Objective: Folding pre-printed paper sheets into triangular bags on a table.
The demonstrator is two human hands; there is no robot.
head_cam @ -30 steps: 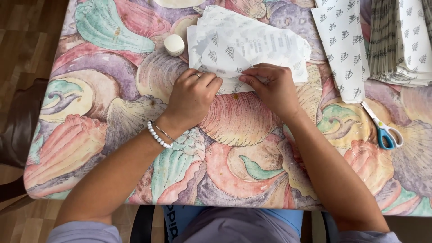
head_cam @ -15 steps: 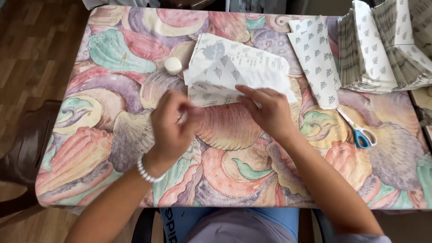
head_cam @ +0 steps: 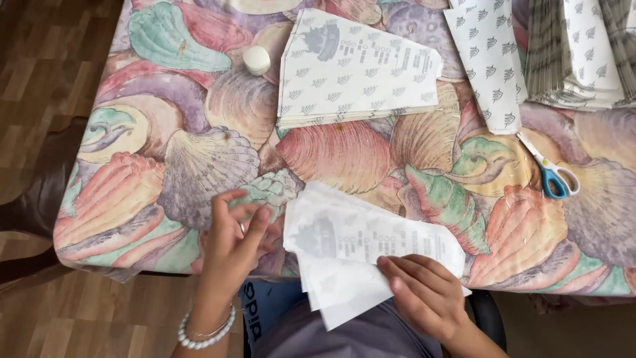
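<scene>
My right hand [head_cam: 424, 292] holds a white translucent paper bag [head_cam: 361, 248] by its near edge at the table's front, printed side down. Just left of the bag, my left hand [head_cam: 235, 232] hovers with fingers loosely spread and holds nothing; a white bead bracelet is on its wrist. Farther back lies a stack of the same printed paper bags [head_cam: 354, 66], flat on the shell-patterned tablecloth [head_cam: 199, 152].
A small white round glue pot [head_cam: 256, 59] sits left of the stack. Blue-handled scissors [head_cam: 550, 169] lie at the right. A strip of printed paper [head_cam: 487, 59] and a big pile of folded printed sheets [head_cam: 576, 53] fill the back right. Wooden floor lies to the left.
My hands left the stack at the back. The right hand pulled one paper bag off toward the table's front edge, and the left hand came back empty.
</scene>
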